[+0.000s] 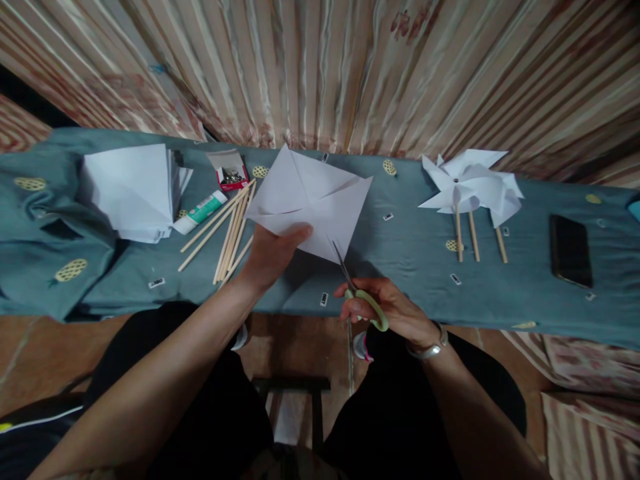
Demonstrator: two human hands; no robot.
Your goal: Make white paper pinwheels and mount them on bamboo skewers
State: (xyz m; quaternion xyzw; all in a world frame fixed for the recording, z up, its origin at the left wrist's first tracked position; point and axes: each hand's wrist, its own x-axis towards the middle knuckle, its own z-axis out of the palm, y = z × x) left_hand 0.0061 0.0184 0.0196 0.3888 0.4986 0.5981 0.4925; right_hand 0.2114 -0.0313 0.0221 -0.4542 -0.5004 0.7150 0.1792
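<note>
My left hand [281, 250] grips a square sheet of white paper [330, 200] by its near left side, thumb on top and the other fingers hidden beneath. Slits run inward from several of the sheet's corners, and crease lines cross it. In my right hand [385, 307] is a pair of scissors [373, 309] with light green handles, my fingers through the loops. Its blades meet the sheet's near corner, pointing toward the middle. How far the blades are parted is hard to make out.
Left on the cloth-covered table [410, 267] lie a stack of white paper [127, 190], a glue stick [203, 212], a small red box of metal pins [233, 175] and several wooden sticks [231, 237]. Paper pinwheels [473, 183] on sticks and a phone [571, 250] lie right. A striped curtain [320, 73] hangs behind.
</note>
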